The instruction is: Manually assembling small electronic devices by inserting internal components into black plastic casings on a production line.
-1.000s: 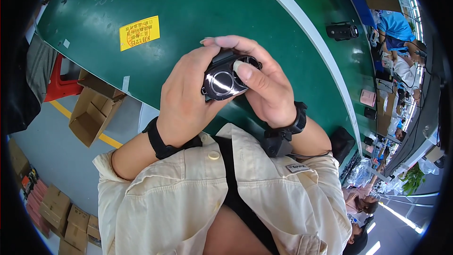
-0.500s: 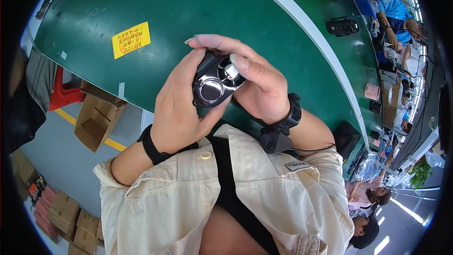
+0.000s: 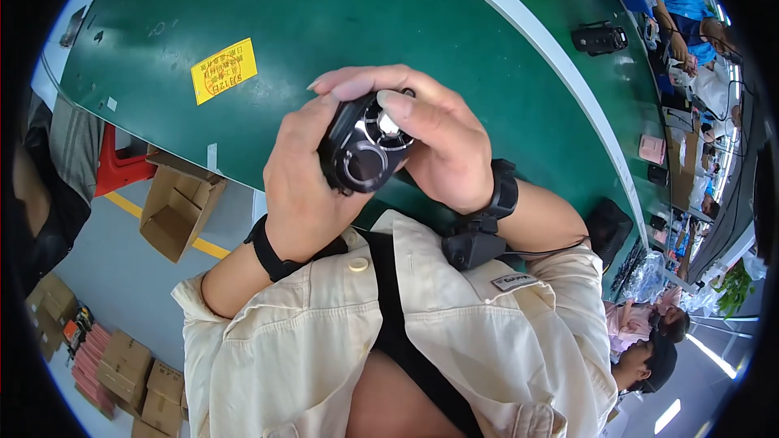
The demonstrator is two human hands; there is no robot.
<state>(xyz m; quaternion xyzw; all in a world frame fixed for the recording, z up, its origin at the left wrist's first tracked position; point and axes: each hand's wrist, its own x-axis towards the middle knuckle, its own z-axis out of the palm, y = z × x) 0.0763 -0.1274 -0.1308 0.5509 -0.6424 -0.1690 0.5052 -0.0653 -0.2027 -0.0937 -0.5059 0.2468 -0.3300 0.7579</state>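
A glossy black rounded device (image 3: 362, 165) with two circular silver-rimmed parts is held up above the green table in both hands. My left hand (image 3: 298, 172) wraps its left side, thumb underneath and fingers along the outer edge. My right hand (image 3: 445, 134) curls around the far and right sides. Its thumb presses on or beside a small shiny silver piece (image 3: 389, 124) in the upper circle; whether that piece is loose or part of the device I cannot tell. The palms hide much of the device's sides and underside.
On the green table (image 3: 357, 8) lies a yellow paper slip (image 3: 224, 70). A similar-looking black device (image 3: 599, 38) sits beyond the pale curved strip. An open cardboard box (image 3: 180, 204) and red stool (image 3: 122, 164) stand left. Co-workers (image 3: 686, 12) sit at far right.
The device has tilted in my hands, its lower circle now showing darker. Both hands have shifted slightly, with the right thumb moved a little left over the silver piece.
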